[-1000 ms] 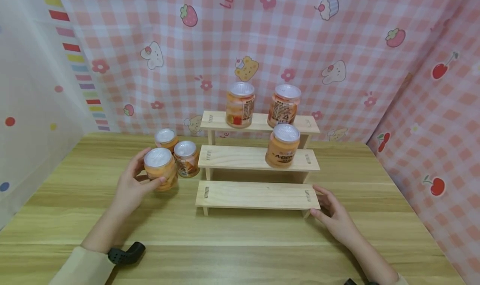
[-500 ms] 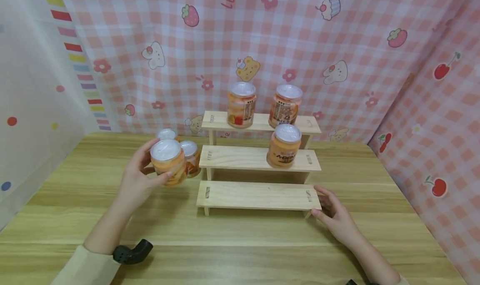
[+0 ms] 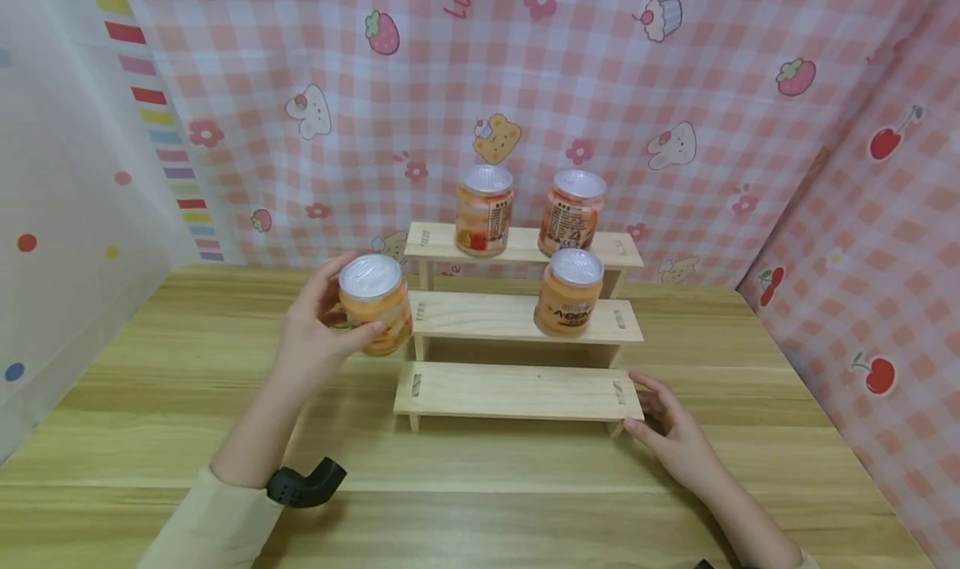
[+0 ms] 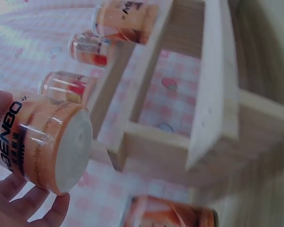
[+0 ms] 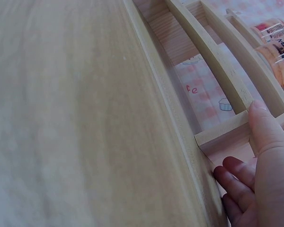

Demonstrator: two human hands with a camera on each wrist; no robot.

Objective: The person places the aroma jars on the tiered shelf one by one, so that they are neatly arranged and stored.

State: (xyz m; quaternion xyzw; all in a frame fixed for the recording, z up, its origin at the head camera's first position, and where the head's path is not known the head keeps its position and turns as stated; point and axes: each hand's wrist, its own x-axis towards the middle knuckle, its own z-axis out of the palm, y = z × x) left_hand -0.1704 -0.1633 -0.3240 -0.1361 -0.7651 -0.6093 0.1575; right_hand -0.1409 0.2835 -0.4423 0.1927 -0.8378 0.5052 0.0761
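My left hand [image 3: 315,336] grips a round jar [image 3: 378,315] with a silver lid and orange label. It holds the jar raised, beside the left end of the middle tier of a three-tier wooden rack [image 3: 480,392]. In the left wrist view the fingers curl round the jar [image 4: 38,142], whose pale base faces the rack. At the rack's right end, my right hand [image 3: 675,440] holds the lowest tier, thumb at the front and index finger behind. The right wrist view has the thumb [image 5: 267,130] on the wooden edge, the other fingers bent beside the side panel.
Two similar jars stand on the top tier, one left [image 3: 483,215] and one right [image 3: 572,215]. Another jar [image 3: 570,298] sits at the middle tier's right. Part of a further jar [image 4: 168,213] shows low in the left wrist view. Checked cloth [image 3: 337,94] hangs behind the wooden table [image 3: 480,502].
My left hand has carried the jar up and to the right, toward the middle tier. It now hides the jars on the table from the head view. The right hand stays put.
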